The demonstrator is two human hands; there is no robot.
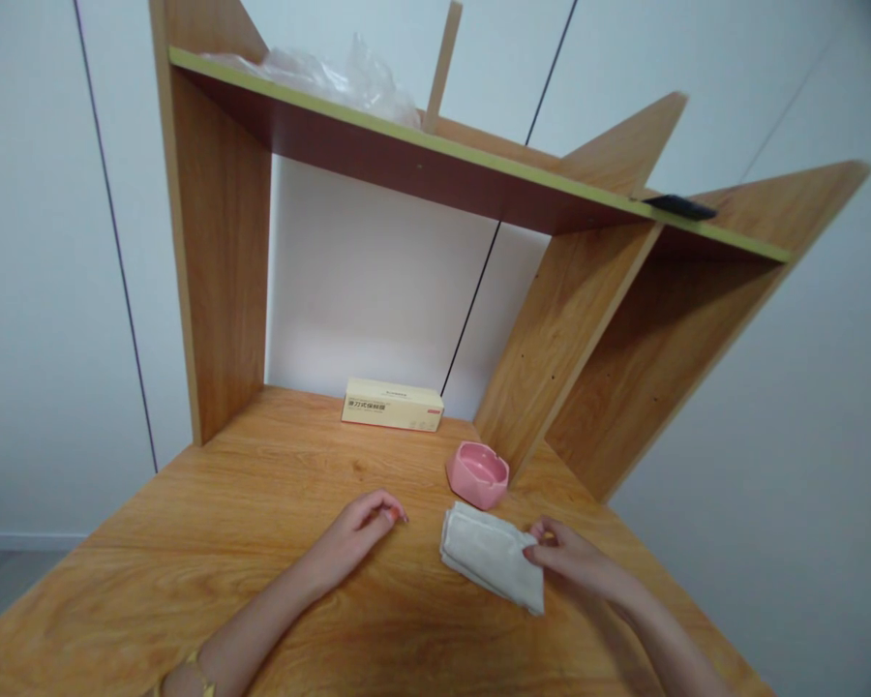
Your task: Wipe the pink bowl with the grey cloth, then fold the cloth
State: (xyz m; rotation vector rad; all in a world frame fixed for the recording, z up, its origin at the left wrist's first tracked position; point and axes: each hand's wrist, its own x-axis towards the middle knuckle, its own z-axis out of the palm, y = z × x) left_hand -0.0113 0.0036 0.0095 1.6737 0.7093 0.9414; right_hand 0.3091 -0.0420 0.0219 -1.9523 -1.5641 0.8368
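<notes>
A folded pale grey cloth point(491, 552) lies on the wooden desk, right of centre. My right hand point(562, 554) pinches its right edge between thumb and fingers. To the left of the cloth, my left hand point(367, 528) rests over the desk with its fingers loosely bent and a gap at the thumb; nothing shows in it. Just behind the cloth stands a pink faceted ashtray point(478, 474), touched by neither hand.
At the back of the desk point(319, 465) lies a cream cling-film box point(392, 405) with printed characters. A wooden shelf point(406, 145) spans above, carrying clear plastic wrap point(334, 77) and a dark flat object point(680, 206). Upright panels point(573, 339) rise behind the ashtray.
</notes>
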